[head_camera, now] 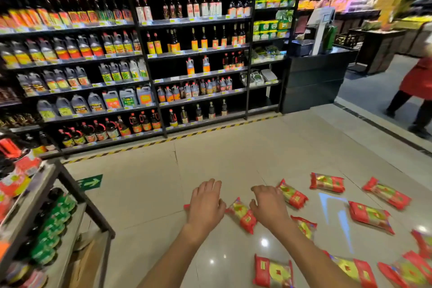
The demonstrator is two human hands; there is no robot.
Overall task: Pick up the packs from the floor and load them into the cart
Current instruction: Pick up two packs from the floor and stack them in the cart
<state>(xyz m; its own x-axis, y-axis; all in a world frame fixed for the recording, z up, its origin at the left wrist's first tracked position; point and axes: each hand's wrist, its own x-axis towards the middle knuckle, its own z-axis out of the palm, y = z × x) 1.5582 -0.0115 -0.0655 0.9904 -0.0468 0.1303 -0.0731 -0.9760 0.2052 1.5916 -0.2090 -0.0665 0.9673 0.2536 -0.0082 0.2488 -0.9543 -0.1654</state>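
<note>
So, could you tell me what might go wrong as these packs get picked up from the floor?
1. Both hands, left hand and right hand, reach at once over the nearest pack; a hurried grab could push it along the glossy floor.
2. Packs lie scattered, some near the feet; one could be stepped on.
3. Another person is walking close by and may cross the loose packs.

Premises: a retail grocery shop. Tall black shelving (145, 58) carries rows of sauce bottles (201, 7) and jugs (112, 99) with price tags along each shelf edge. A checkout counter (313, 77) with a screen (321, 16) stands at right. Hazard tape (168, 140) lines the tiled floor (145, 194).
</note>
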